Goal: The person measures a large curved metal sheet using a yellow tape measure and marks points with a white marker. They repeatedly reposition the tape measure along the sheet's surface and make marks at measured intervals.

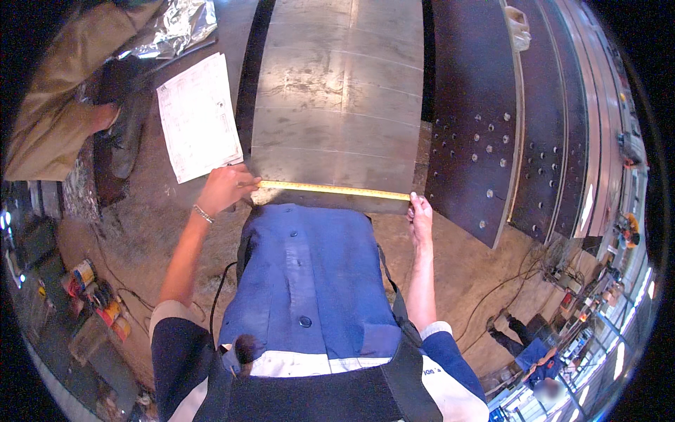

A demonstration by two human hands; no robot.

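Left hand [228,188]: fingers bent and drawn together, thumb and fingertips closed on the left end of a yellow measuring tape [337,190]; exact fingertip contact too small to tell. Right hand [420,216]: raised, thumb and index finger pinching the tape's right end, remaining fingers curled in. Measuring tape: one strip, stretched between the two hands, running crosswise over the near end of a long grey metal plate [337,105], sloping slightly down toward the right. Wrist: one bracelet [203,214], left arm. Garment: blue buttoned workwear [295,281] on the wearer's front, just below the tape. Plate surface: smudged, with faint cross lines and a bright sheen. Left of plate: printed white sheet [199,116], lying near the left hand; beyond it, crumpled shiny wrapping [179,32]. Far left: another person's tan trouser leg [53,119] and dark shoe [128,141]. Right of plate: dark panels [467,84] with round holes, set side by side. Floor [450,271]: brown, stained, crossed by cables [498,285]. Lower right, well apart: a co-worker in blue [536,353].
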